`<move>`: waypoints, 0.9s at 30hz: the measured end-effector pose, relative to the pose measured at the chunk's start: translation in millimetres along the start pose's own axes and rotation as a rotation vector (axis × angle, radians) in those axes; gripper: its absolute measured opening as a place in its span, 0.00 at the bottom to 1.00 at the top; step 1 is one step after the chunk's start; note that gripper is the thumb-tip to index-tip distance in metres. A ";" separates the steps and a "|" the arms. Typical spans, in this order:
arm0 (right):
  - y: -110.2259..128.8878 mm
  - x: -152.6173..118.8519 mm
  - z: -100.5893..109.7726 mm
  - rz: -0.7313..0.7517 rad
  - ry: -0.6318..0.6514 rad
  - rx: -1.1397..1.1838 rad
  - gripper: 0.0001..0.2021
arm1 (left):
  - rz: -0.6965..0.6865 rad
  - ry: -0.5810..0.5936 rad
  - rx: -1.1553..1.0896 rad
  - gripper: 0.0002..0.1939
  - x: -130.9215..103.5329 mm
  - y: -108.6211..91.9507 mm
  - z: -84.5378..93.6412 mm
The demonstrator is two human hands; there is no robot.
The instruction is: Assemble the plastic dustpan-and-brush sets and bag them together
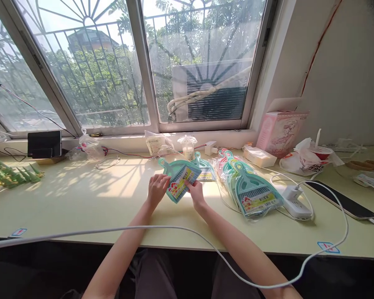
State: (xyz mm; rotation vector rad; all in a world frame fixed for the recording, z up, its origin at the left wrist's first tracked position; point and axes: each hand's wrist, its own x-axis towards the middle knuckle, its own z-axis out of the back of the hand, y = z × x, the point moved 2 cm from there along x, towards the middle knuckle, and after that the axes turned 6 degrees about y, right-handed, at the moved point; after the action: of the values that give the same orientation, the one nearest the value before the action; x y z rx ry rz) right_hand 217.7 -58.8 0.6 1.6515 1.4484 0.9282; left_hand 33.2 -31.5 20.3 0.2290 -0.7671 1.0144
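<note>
Both hands hold a green dustpan set (174,170) with a blue-bristled brush and a yellow printed label, tilted above the table. My left hand (158,189) has its fingers closed on the pan's left edge. On the right side, my right hand (195,193) pinches the label's edge between thumb and fingers. Behind them another green dustpan set (205,171) lies on the table. To the right is a pile of bagged dustpan sets (255,195), green ones in front and pinkish ones behind.
A white cable crosses in front of my forearms. Right of the pile are a power strip (296,209), a phone (341,200) and a pink box (282,132). A cup (187,147) stands near the window; a green plant (15,174) and dark tablet (44,144) are left.
</note>
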 end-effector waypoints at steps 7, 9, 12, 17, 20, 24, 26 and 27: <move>4.7 6.7 6.3 -0.016 -0.038 0.174 0.12 | 0.224 -0.308 -0.058 0.23 -8.1 -10.0 5.3; 5.5 7.1 6.0 0.003 -0.015 0.199 0.13 | 0.444 -0.504 -0.162 0.32 -5.9 -3.1 9.4; 4.4 5.9 3.8 0.023 0.038 0.214 0.14 | 0.660 -0.345 -0.597 0.38 7.7 12.2 7.8; -2.0 5.0 0.0 0.004 0.049 0.163 0.15 | 0.610 0.144 -1.288 0.59 24.8 7.4 -8.1; 0.5 11.8 4.6 0.039 -0.058 0.128 0.15 | 0.597 0.208 -1.398 0.62 26.9 -15.0 -24.5; 9.8 25.8 19.7 0.085 -0.177 0.140 0.14 | 0.589 0.358 -1.618 0.60 27.3 -52.2 -45.7; 11.4 29.6 26.2 0.082 -0.213 0.160 0.13 | 0.564 0.406 -1.669 0.58 26.8 -64.3 -49.5; 11.0 30.2 28.0 0.073 -0.230 0.174 0.12 | 0.547 0.400 -1.671 0.57 26.6 -67.5 -49.5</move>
State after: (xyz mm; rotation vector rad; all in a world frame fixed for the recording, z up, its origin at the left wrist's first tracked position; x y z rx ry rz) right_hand 250.6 -31.6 -1.2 1.8822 1.3499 0.6404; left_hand 120.5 -24.1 13.7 -1.6321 -1.0822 0.5791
